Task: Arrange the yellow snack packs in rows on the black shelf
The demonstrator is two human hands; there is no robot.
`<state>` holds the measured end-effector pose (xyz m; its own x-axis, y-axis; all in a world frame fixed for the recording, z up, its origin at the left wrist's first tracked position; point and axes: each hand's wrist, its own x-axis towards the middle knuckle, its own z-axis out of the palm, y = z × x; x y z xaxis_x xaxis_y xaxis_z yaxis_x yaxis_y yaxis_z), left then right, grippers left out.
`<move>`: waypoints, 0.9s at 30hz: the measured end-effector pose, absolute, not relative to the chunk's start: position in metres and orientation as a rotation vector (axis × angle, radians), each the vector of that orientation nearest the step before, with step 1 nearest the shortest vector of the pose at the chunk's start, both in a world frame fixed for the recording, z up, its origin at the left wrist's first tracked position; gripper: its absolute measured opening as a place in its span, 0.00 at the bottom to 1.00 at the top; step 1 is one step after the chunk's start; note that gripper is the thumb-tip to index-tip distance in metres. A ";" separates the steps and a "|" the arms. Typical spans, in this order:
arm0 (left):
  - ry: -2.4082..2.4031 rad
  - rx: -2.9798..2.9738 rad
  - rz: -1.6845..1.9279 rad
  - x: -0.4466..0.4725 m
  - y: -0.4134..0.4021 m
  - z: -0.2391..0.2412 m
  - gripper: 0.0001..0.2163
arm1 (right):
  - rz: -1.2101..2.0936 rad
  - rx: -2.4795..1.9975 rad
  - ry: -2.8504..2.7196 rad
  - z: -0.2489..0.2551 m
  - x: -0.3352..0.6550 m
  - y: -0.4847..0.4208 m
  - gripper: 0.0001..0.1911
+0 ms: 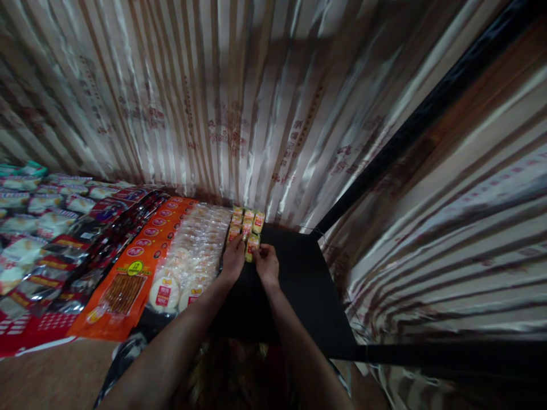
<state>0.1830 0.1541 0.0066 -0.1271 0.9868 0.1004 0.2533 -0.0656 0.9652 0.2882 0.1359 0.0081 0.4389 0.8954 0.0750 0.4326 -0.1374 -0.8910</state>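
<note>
Several small yellow snack packets [248,218] with red labels lie in rows at the back of a black shelf board [301,279]. My right hand [268,264] pinches the right edge of the nearest yellow snack packet [252,244] between thumb and fingers. Just left of it, my left hand [233,259] has its fingers closed at the front edge of the packet group. Its fingertips touch a packet there, and part of their grip is hidden.
Left of the packets lie clear-wrapped round crackers [200,232], orange snack bags [141,250], dark red packs [115,228] and white-and-clear packs [55,216]. Pleated printed sheeting [222,102] hangs behind and to the right. A black post [397,142] rises at the board's back right corner.
</note>
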 end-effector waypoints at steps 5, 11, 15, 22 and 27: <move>1.474 1.412 1.312 0.182 0.146 0.020 0.14 | 0.501 -1.713 -1.206 0.007 0.278 0.153 0.14; 1.499 1.472 1.258 0.189 0.139 0.010 0.15 | 0.492 -1.749 -1.282 0.002 0.274 0.165 0.12; 1.498 1.503 1.264 0.190 0.138 0.004 0.16 | 0.484 -1.722 -1.329 0.000 0.274 0.166 0.14; 1.561 1.553 1.248 0.186 0.112 0.010 0.14 | 0.490 -1.667 -1.230 -0.003 0.278 0.132 0.20; 1.514 1.576 1.226 0.179 0.059 0.016 0.14 | 0.639 -1.547 -1.094 0.005 0.273 0.074 0.20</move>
<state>0.1788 0.0593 0.0162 -0.0908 0.9762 0.1967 0.3956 -0.1459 0.9068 0.2732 0.0745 0.0055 0.4320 0.8897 0.1476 0.3089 0.0078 -0.9511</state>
